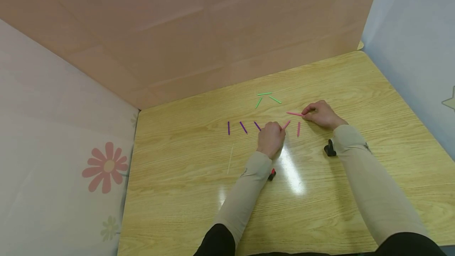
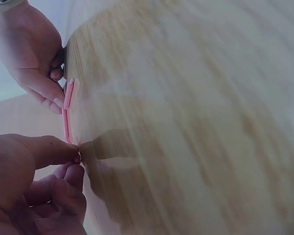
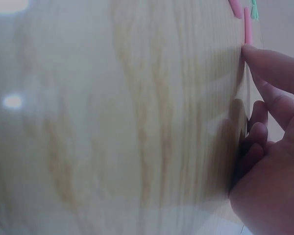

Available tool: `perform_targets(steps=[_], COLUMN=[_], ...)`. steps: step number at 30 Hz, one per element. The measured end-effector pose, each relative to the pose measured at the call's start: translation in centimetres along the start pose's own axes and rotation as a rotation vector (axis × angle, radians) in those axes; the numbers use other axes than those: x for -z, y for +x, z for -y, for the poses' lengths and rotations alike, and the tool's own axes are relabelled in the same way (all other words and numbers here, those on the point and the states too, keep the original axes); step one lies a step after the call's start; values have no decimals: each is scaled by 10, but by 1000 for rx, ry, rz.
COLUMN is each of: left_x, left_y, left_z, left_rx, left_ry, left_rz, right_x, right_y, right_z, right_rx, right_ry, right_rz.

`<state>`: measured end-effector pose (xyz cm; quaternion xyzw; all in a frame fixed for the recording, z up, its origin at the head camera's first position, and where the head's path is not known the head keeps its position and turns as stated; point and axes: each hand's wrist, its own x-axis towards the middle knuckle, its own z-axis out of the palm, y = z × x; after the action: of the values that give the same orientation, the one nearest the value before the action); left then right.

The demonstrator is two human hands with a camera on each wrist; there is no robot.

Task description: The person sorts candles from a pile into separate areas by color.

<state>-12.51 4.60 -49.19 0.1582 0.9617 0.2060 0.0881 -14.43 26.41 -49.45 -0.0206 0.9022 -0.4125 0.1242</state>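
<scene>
Between my right hand's [image 1: 321, 114] thumb and forefinger is the end of a pink stick [image 1: 293, 113], lying level across the table. My left hand [image 1: 271, 139] pinches the lower end of a slanted pink stick [image 1: 286, 124]. A third pink stick [image 1: 299, 129] lies upright just right of it. In the left wrist view, my left fingers [image 2: 54, 152] close on the end of a pink stick [image 2: 65, 125]. The right wrist view shows my right thumb [image 3: 272, 66] at the tip of its pink stick [image 3: 248, 27].
Three green sticks [image 1: 264, 94] form a roof-like shape farther back. Left of my left hand lie three purple sticks [image 1: 243, 127], the rightmost partly behind the hand. A thin pale line [image 1: 230, 160] shows nearer me. A brown panel [image 1: 220, 31] rises behind the table [image 1: 170, 169].
</scene>
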Motion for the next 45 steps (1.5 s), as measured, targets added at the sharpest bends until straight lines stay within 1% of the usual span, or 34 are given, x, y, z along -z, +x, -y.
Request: perform_targets(steps=[6,14,27,34,45], left_x=[1,-1,-2,-1,-1], left_y=[-1,-1,0,1,0], left_z=[0,1,0,-1,-1], left_rx=[-7,-22,-9,-3,7], left_ry=[16,31,35,16,0], left_rz=[0,-26,-31,-27,-20], right_x=[0,-1,-2,-3,-2], right_y=[0,1,-1,1,0], right_z=[0,-3,-4,-5,-4], right_rx=[11,-15,-7,10,20], right_ry=[0,-3,-5,-15,-8], right_rz=[-5,1,-20,-30,-21])
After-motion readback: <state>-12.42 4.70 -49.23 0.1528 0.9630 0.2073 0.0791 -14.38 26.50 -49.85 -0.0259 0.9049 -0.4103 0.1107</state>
